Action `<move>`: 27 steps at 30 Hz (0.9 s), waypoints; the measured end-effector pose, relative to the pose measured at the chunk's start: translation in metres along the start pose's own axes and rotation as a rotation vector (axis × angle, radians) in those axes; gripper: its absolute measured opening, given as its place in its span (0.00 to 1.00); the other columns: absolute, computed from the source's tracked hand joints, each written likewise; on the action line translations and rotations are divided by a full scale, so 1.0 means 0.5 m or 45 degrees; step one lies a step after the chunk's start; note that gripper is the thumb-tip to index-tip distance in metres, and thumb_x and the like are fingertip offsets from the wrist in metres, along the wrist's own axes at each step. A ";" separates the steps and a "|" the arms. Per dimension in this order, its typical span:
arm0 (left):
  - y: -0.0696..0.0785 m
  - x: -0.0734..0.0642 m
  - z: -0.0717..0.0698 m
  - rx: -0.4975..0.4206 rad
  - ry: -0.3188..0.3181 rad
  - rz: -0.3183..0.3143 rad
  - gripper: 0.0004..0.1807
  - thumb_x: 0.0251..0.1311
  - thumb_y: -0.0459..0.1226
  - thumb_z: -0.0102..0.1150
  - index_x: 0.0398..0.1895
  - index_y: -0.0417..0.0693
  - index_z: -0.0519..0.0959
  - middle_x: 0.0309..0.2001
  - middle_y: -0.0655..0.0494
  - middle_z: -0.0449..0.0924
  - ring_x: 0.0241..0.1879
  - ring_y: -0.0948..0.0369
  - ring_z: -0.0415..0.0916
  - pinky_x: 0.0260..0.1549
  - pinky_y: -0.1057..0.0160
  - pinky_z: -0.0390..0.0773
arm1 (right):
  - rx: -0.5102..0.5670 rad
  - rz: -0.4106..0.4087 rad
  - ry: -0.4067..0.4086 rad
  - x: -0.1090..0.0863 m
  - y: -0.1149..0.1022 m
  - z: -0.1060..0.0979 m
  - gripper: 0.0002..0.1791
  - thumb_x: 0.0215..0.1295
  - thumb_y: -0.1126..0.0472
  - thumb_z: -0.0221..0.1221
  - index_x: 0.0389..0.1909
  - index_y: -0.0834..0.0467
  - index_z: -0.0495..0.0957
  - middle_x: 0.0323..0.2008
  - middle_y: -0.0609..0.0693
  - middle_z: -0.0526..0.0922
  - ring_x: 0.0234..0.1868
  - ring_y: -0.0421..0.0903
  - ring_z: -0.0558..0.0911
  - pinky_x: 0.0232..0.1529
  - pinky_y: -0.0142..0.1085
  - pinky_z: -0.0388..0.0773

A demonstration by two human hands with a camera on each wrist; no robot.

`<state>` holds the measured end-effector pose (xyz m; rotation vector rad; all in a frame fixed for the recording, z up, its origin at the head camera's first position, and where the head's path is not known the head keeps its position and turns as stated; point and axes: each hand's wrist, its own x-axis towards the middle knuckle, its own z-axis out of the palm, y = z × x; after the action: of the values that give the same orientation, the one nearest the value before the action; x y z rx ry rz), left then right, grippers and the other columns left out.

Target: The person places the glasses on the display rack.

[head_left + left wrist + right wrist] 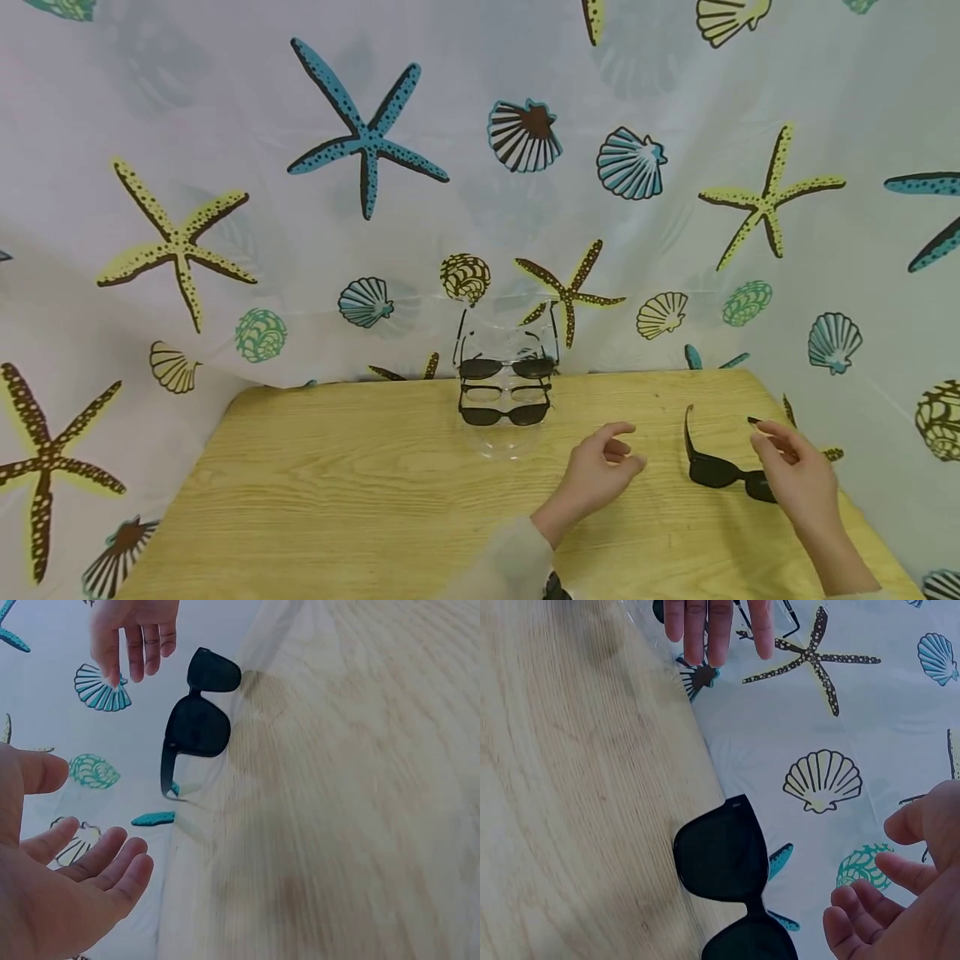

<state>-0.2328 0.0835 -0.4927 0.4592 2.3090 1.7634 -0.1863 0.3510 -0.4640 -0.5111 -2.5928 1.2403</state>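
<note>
Black sunglasses (716, 472) with unfolded temples are at the table's right side. My right hand (802, 483) is beside them and covers part of one lens and temple in the head view. Its fingers bend loosely, and in the right wrist view the hand (904, 889) looks apart from the sunglasses (724, 851). My left hand (596, 471) hovers left of the sunglasses, holding nothing; in the left wrist view its thumb and fingers are spread. Left of that hand, a clear stand (501, 450) bears two pairs of dark sunglasses (504, 415) with clear-lensed eyeglasses (483, 392) between them.
The wooden table (337, 492) spans the area before me. A pale curtain (225, 108) printed with starfish and shells hangs behind it and down the right side. The stand is near the table's back edge, its temples pointing toward the curtain.
</note>
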 end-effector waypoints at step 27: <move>-0.018 0.055 0.149 0.051 -0.204 -0.118 0.34 0.70 0.49 0.65 0.78 0.64 0.68 0.70 0.49 0.76 0.69 0.51 0.75 0.64 0.49 0.79 | -0.045 0.263 0.101 0.016 0.111 -0.042 0.35 0.82 0.42 0.45 0.75 0.65 0.68 0.69 0.73 0.71 0.66 0.71 0.74 0.54 0.57 0.77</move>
<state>-0.2339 0.1584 -0.5207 0.4734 2.2208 1.5802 -0.1745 0.4013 -0.4939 -0.8362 -2.5510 1.2092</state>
